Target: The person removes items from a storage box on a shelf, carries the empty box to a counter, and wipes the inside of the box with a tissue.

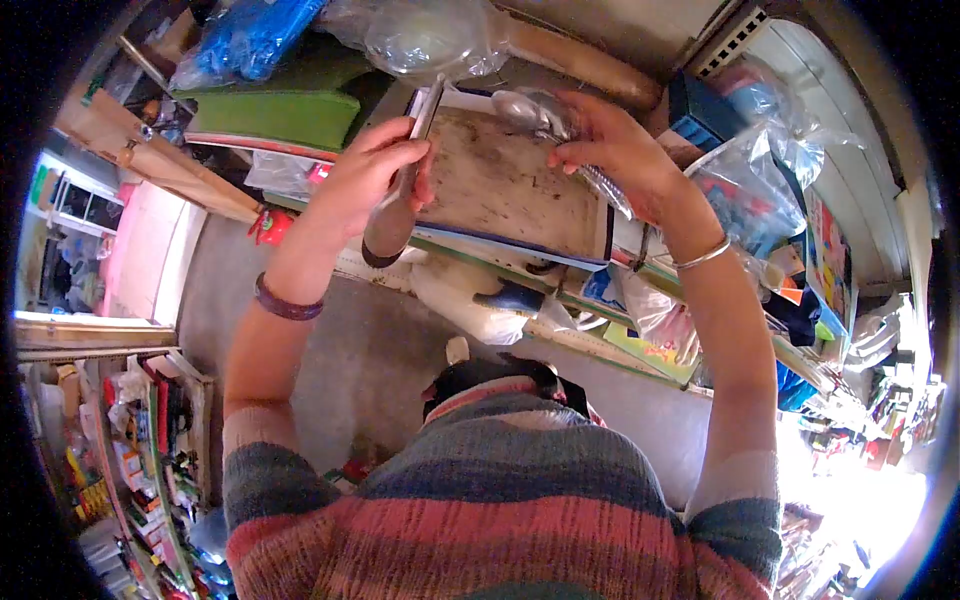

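My left hand (378,170) is closed around a large metal spoon (388,236). The spoon's bowl hangs below my fingers and its long handle points up, over the left edge of a shallow box (607,235) with a stained brown bottom. At the box's upper right corner, my right hand (630,160) is closed on shiny metal spoons (535,112). Their rounded ends show left of my fingers, and a handle slants down below my palm. How many there are I cannot tell.
The box rests on a shelf. A green padded item (275,112) and a blue plastic bag (240,45) lie to its left. Behind it is a clear plastic bag (430,40). A dark blue box (700,110) and wrapped goods (750,190) crowd the right.
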